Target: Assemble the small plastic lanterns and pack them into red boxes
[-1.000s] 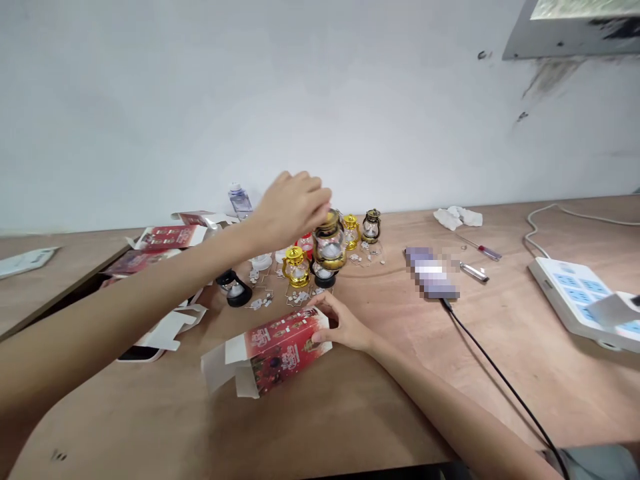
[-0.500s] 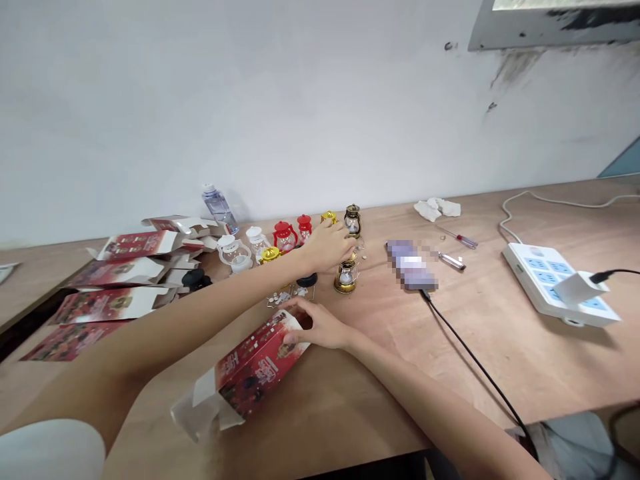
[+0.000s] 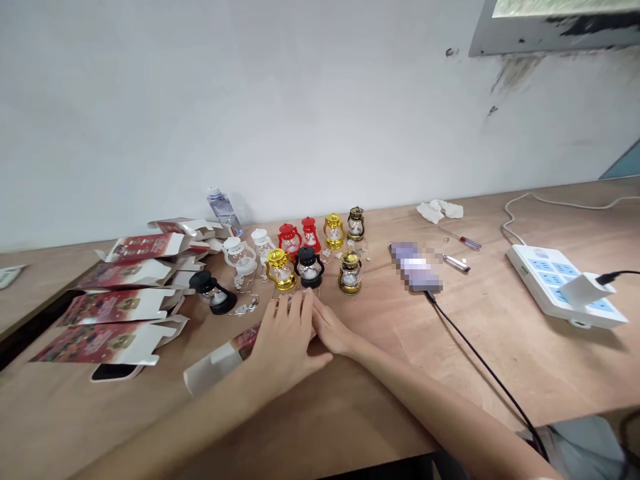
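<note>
- Red carton [image 3: 246, 338]: thin card, probably light, easily crushed.
- Left hand [image 3: 285, 340] lies flat on it; right hand [image 3: 330, 329] touches its end, grip unclear.
- Best gripped across long sides.

Ten miniature lanterns stand mid-table: two white lanterns [image 3: 235, 253] [image 3: 261, 241], two red lanterns [image 3: 289, 239] [image 3: 309, 233], two gold lanterns [image 3: 333, 231] [image 3: 280, 269], two black lanterns [image 3: 309, 267] [image 3: 213, 292] and two bronze lanterns [image 3: 355, 224] [image 3: 349, 272].

There are six red cartons: four flat cartons [image 3: 145, 247] [image 3: 125, 274] [image 3: 117, 306] [image 3: 97, 341] at the left, one opened carton [image 3: 186, 227] far behind them, and a sixth carton [image 3: 220, 359] near.

Two hands show, the left hand [image 3: 285, 340] and the right hand [image 3: 333, 330].

There is one each of water bottle [image 3: 223, 209], crumpled tissue [image 3: 440, 210], screwdriver [image 3: 464, 239], power strip [image 3: 563, 285] and black cable [image 3: 480, 370].

The small metal bits [image 3: 245, 307] by the lanterns are too small to count.
</note>
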Available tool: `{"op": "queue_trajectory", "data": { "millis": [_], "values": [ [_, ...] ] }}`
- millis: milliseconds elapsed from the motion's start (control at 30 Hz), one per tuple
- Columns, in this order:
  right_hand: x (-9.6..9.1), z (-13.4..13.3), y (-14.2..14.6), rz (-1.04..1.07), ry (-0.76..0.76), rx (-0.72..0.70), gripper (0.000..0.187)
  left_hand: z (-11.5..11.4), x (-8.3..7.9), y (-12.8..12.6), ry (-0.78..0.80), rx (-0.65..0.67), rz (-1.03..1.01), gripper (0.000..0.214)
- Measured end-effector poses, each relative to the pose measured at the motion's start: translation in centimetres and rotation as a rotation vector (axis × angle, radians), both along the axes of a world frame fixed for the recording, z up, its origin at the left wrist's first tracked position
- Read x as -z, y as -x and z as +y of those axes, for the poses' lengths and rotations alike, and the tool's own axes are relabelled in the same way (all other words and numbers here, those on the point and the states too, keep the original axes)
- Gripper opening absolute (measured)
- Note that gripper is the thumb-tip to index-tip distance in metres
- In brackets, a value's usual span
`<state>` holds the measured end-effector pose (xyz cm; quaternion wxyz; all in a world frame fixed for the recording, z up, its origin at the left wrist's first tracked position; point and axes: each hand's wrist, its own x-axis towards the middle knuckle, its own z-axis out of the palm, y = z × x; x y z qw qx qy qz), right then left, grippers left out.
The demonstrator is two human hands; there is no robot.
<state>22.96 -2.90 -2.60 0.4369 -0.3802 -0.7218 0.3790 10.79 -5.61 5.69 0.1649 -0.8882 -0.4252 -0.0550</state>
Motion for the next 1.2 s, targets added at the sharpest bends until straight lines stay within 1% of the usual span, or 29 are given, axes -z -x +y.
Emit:
{"op": "queue_trajectory", "data": {
  "millis": [33,100,167,233,333,500,600,667,767,833,933,1000,1067,1133,1200],
  "values": [
    [0.0,-0.1,0.1,-0.003,0.022,0.000,0.045,-0.7,1.0,0.7,-0.001,-0.059,0.011,0.087],
    [-0.1,-0.5,0.4,-0.018,0.045,-0.033,0.048,-1.6,2.6,1.8,-0.043,-0.156,0.000,0.078],
    [-0.3,-0.8,0.7,-0.011,0.032,-0.058,0.050,-1.9,3.6,2.4,-0.091,-0.208,-0.050,0.064],
    [-0.5,-1.0,0.9,0.025,0.028,-0.071,0.052,-1.8,4.0,2.9,-0.112,-0.205,-0.099,0.053],
    [-0.7,-1.0,0.9,0.110,0.068,-0.076,0.052,-1.6,4.0,3.6,-0.121,-0.136,-0.151,0.043],
    [-0.6,-0.8,0.6,0.325,0.231,-0.102,0.050,-1.2,3.6,5.3,-0.208,-0.014,-0.241,0.045],
    [-0.4,-0.8,0.8,0.399,0.292,-0.146,0.054,-1.0,3.7,6.3,-0.279,0.067,-0.247,0.044],
    [-0.2,-0.9,1.0,0.404,0.284,-0.147,0.057,-1.3,4.1,6.7,-0.330,0.104,-0.235,0.043],
    [0.0,-1.2,1.1,0.358,0.238,-0.144,0.058,-2.3,4.9,7.0,-0.373,0.086,-0.209,0.043],
    [-0.1,-1.5,1.1,0.313,0.226,-0.186,0.056,-3.1,5.0,7.3,-0.332,0.057,-0.190,0.045],
    [-0.4,-1.9,1.2,0.259,0.212,-0.255,0.051,-3.6,4.2,8.4,-0.197,0.014,-0.177,0.053],
    [-0.6,-2.1,1.2,0.231,0.181,-0.249,0.047,-3.3,3.4,9.4,-0.138,-0.018,-0.186,0.062],
    [-0.6,-2.1,1.3,0.202,0.146,-0.223,0.043,-2.9,3.1,10.1,-0.130,-0.021,-0.194,0.067],
    [-0.7,-2.2,1.4,0.174,0.122,-0.209,0.040,-2.6,3.4,10.4,-0.138,0.010,-0.196,0.063],
    [-0.7,-2.3,1.4,0.137,0.085,-0.208,0.040,-2.6,4.0,10.3,-0.146,0.046,-0.203,0.056]
  ]
}}
